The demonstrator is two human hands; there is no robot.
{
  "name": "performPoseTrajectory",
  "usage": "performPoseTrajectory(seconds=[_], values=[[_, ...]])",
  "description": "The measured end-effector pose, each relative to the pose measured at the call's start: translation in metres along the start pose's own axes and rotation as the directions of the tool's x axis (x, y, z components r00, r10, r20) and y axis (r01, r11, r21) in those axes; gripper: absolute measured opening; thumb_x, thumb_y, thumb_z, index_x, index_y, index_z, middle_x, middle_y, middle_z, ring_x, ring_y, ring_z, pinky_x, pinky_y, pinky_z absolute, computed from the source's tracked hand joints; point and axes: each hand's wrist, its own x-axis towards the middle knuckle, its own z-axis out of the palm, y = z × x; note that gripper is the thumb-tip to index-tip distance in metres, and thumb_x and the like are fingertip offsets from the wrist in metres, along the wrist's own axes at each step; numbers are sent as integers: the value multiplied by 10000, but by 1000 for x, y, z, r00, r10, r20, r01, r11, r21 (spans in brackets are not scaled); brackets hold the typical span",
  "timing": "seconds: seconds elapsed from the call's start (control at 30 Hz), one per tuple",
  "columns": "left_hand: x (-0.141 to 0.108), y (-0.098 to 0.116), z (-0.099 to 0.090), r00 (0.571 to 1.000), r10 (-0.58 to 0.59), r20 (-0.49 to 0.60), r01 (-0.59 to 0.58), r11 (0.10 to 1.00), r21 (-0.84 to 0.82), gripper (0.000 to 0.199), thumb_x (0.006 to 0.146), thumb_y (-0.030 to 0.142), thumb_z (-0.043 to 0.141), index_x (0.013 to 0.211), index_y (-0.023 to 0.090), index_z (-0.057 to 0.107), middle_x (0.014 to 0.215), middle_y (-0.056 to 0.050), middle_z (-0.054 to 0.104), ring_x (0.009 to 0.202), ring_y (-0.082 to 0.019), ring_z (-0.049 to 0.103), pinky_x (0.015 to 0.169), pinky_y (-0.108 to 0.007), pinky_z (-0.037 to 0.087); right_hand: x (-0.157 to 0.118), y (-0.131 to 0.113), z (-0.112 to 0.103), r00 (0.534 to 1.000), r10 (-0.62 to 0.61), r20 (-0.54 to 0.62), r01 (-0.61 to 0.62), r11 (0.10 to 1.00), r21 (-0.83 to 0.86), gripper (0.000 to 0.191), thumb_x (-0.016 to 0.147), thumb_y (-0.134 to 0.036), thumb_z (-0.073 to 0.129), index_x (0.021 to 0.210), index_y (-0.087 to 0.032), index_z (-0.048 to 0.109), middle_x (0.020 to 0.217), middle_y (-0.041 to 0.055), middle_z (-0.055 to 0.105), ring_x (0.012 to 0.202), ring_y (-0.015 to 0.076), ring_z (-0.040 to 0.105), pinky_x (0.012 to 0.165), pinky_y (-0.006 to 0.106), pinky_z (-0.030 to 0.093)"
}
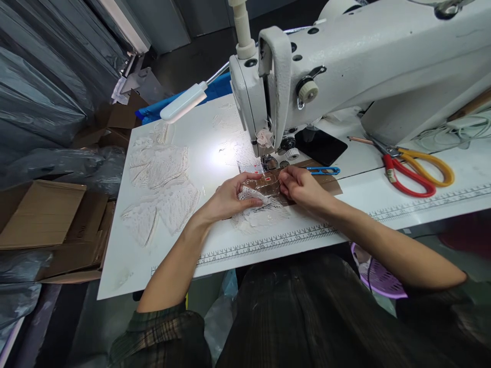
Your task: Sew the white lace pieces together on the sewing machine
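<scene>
Just in front of the sewing machine (pixel 347 56), my left hand (pixel 232 197) pinches a piece of white lace fabric (pixel 261 212) between thumb and fingers. The lace lies partly on a brown strip (pixel 322 181) on the machine bed. My right hand (pixel 299 185) is to its right, its fingers pinched together over the brown strip; what they hold, if anything, is too small to make out. Both hands are below the presser foot (pixel 270 162). Beside the right hand lies a blue thread snipper (pixel 324 170).
White lace pieces (pixel 161 163) lie on the left of the white table (pixel 215 255). On the right rest scissors (pixel 410 168) with red and yellow handles and a black phone (pixel 322 147). A lamp (pixel 184 102) shines over the table. Cardboard boxes (pixel 42 212) stand at left.
</scene>
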Motion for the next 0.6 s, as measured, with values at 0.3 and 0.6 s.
performPoseTrajectory(seconds=[0.3, 0.6], values=[[-2, 10, 1, 988, -118, -99, 118, 993, -4, 280, 857, 406, 692, 985, 157, 697, 554, 39, 542, 454, -74, 443, 446, -216, 329, -6, -17, -11, 995, -98, 34, 83, 950, 300, 402, 912, -563, 613, 789, -209, 468, 580, -43, 487, 430, 71, 356, 400, 219, 262], [-1, 5, -23, 963, -196, -186, 200, 980, 5, 227, 833, 398, 699, 877, 175, 703, 517, 44, 465, 425, -63, 328, 423, -216, 215, -97, -16, -61, 966, 94, 239, -46, 979, -200, 344, 992, -519, 462, 809, -228, 446, 569, -43, 469, 462, 103, 405, 436, 230, 350]])
